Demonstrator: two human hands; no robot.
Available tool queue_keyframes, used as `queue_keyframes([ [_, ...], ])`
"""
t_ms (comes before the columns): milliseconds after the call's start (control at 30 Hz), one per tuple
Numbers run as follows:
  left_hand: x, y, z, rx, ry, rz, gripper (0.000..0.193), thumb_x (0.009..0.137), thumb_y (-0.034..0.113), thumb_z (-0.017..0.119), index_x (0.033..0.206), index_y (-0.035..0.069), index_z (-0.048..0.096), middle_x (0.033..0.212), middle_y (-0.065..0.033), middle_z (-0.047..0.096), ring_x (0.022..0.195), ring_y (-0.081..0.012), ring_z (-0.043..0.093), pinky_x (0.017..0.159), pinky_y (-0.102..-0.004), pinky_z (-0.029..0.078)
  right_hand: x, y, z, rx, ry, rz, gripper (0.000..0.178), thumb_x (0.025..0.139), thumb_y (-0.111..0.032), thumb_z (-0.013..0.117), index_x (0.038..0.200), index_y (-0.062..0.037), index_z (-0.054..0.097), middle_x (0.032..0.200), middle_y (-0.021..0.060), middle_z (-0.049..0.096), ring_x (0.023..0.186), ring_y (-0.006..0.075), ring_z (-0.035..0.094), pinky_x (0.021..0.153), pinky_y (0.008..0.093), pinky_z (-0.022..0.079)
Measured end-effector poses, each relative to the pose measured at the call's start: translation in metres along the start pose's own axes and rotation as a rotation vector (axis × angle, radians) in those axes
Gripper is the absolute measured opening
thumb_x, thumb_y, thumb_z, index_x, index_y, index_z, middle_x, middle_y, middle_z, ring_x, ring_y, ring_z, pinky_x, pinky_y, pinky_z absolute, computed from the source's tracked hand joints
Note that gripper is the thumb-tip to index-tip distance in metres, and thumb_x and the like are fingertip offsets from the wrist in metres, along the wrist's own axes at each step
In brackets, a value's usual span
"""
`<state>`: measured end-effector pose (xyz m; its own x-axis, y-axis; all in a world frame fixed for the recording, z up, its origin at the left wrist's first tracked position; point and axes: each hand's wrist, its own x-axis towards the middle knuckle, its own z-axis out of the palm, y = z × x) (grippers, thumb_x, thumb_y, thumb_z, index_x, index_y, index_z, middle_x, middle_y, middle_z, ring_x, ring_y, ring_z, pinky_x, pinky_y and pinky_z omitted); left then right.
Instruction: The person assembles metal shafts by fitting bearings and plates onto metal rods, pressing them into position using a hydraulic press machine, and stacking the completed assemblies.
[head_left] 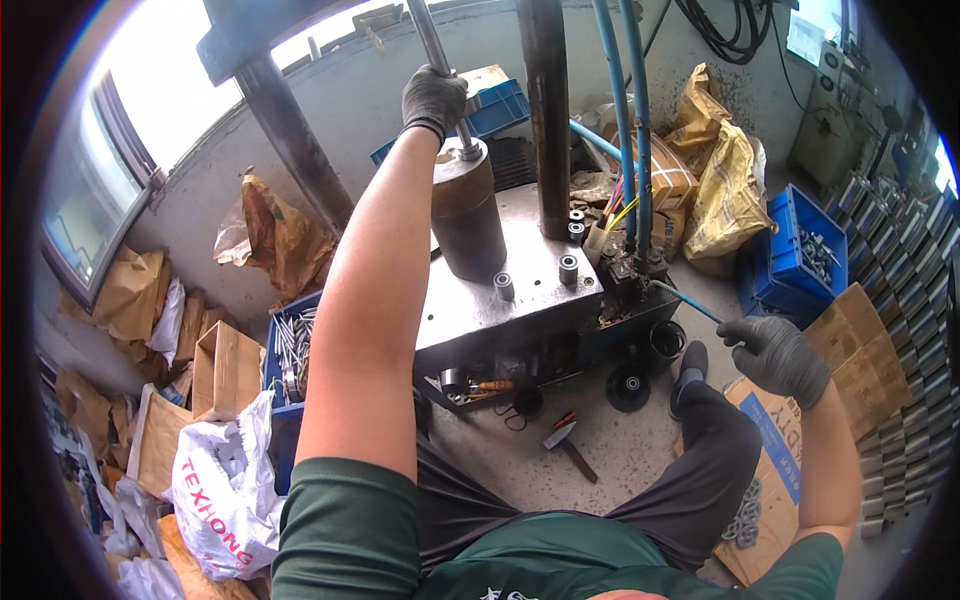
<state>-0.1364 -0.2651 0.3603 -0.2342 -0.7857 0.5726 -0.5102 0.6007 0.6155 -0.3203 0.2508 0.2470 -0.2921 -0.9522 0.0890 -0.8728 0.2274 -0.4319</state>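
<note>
My left hand [434,102], in a dark grey glove, is raised and wrapped round a shiny metal rod [428,38]. The rod rises, slightly tilted, above a thick dark metal cylinder [470,225] standing on a steel bench plate [450,305]. My right hand [778,358], gloved alike, is out to the right with its fingers closed on the end of a thin blue lever [686,300]. The lever runs to an oily valve block [632,275] at the bench's right end. Short metal bushings [568,269] stand upright on the plate near the cylinder.
A hammer [570,450] and a round black part [628,386] lie on the floor between my legs. Blue bins [800,250] hold metal pieces. Stacked metal tubes [900,330] line the right. Cardboard [770,440] with metal rings [743,515] and a white sack [225,480] flank me.
</note>
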Motion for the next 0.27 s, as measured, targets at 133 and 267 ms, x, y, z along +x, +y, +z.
queue_keyframes([
  [133,0.003,0.001,0.002,0.011,-0.007,0.026,0.032,0.086,0.028,0.069,0.111,0.008,0.076,0.103,-0.0204,0.077,0.102,-0.0355,0.074,0.093,-0.0425,0.058,-0.012,-0.007,0.004,0.012,-0.013,0.033,0.036,0.079,-0.011,0.063,0.112,-0.0051,0.075,0.093,0.0254,0.072,0.089,0.0406,0.072,0.083,0.0452,0.058],
  [267,-0.006,0.011,0.002,0.042,-0.013,0.016,0.033,0.088,0.027,0.068,0.113,0.008,0.075,0.107,-0.0198,0.077,0.105,-0.0331,0.074,0.095,-0.0411,0.058,-0.012,-0.004,0.006,0.002,-0.003,0.015,0.036,0.079,-0.011,0.064,0.112,-0.0054,0.075,0.093,0.0256,0.072,0.089,0.0402,0.072,0.084,0.0453,0.058],
])
